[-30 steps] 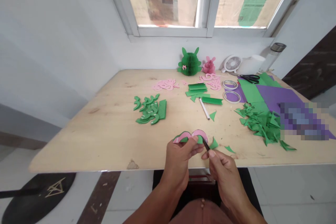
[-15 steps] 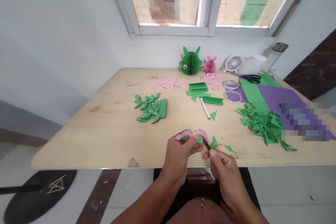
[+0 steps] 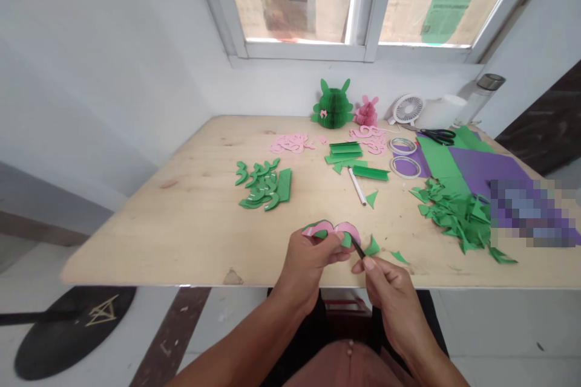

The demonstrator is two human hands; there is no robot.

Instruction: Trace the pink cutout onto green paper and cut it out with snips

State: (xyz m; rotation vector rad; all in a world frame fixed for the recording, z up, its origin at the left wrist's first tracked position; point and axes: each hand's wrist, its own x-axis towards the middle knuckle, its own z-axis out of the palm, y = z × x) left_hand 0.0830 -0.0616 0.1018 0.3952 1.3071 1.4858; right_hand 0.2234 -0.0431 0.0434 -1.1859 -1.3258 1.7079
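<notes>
My left hand (image 3: 313, 260) is closed on a curved pink and green paper cutout (image 3: 347, 228), holding it just above the table's front edge. Its two rounded lobes stick out past my fingers, green showing along their edges and inside. My right hand (image 3: 385, 278) pinches a slim black pointed tool (image 3: 357, 247); whether it is a pair of tweezers or a blade I cannot tell. Its tip touches the right lobe of the cutout. Close by on the wood lie green paper scraps (image 3: 372, 246).
Curved green cutouts (image 3: 261, 187) are heaped left. A white marker (image 3: 357, 186), pink cutouts (image 3: 290, 143), folded green strips (image 3: 345, 150) and tape rolls (image 3: 405, 167) lie mid-table. Scissors (image 3: 438, 136), purple paper (image 3: 488, 163) and green scraps (image 3: 454, 211) are right. A paper figure (image 3: 333, 106) stands behind.
The camera view has shifted slightly, so the table things sit a little further right. Both hands keep the same hold, the tool's tip still at the cutout.
</notes>
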